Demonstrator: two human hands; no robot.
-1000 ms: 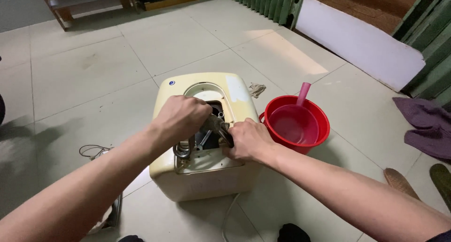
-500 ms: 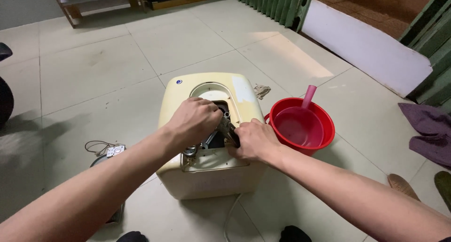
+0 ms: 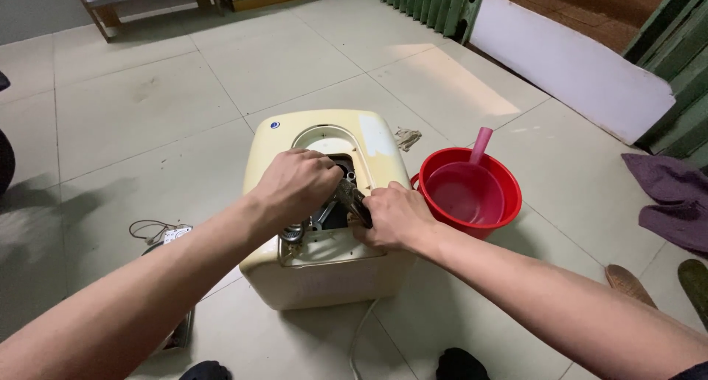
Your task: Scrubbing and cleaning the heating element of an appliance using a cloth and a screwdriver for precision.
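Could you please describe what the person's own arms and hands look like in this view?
Both forearms are bare, with no gloves, watch or rings visible on the left hand or right hand. A dark sleeve edge shows only at the right arm's far corner.

The appliance casing (image 3: 324, 277) is pale cream-yellow with a small blue dot. The basin (image 3: 501, 184) is red, its ladle (image 3: 466, 192) pink. A purple cloth (image 3: 671, 195) lies on whitish tiles (image 3: 133, 114).

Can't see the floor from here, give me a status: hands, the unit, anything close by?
Left hand and right hand both in the cream appliance opening, gripping a dark part. Red basin with pink scoop right beside it.
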